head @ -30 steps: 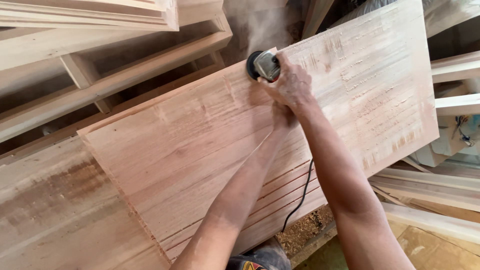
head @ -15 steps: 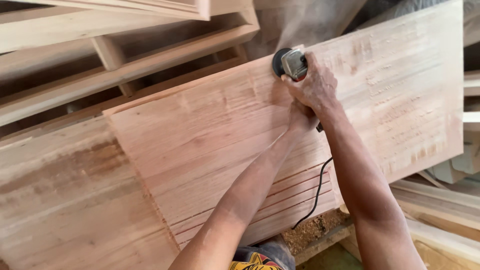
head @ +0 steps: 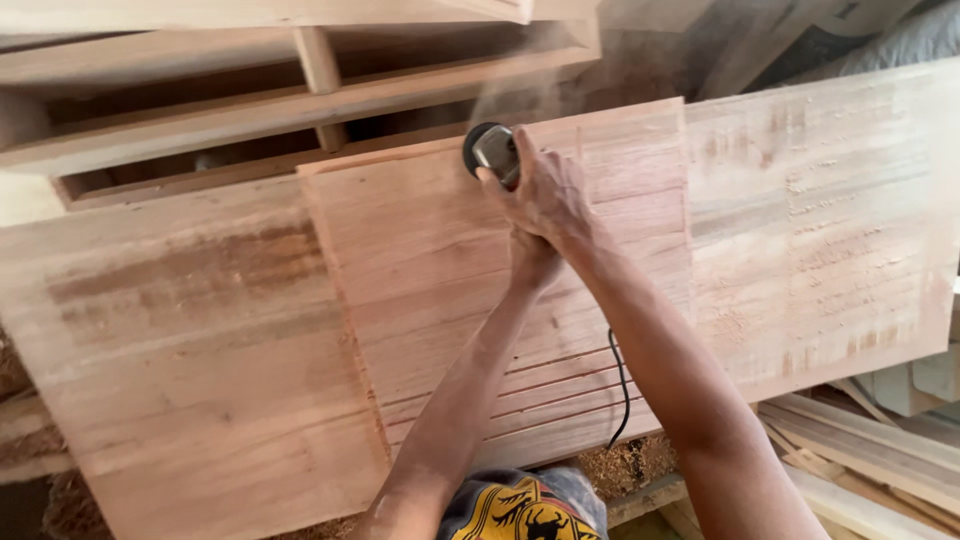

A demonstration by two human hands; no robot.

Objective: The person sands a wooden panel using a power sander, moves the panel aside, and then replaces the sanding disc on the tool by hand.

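A small power sander (head: 490, 150) with a black round disc rests near the far edge of a reddish wooden panel (head: 430, 270), throwing up fine dust. My right hand (head: 548, 195) is closed over the sander's body from above. Just behind it, my left hand (head: 532, 262) grips the tool's rear, mostly hidden under the right wrist. The sander's black cord (head: 620, 390) hangs down between my arms over the panel's grooved near edge.
A paler board (head: 820, 230) lies to the right of the panel and another wide board (head: 170, 340) to the left. A wooden frame with slats (head: 300, 90) stands behind. Loose planks (head: 870, 440) and sawdust (head: 620, 465) lie at lower right.
The view has swung right, so the panel and sander sit further right in the picture. Both hands keep the same grip at the panel's far edge.
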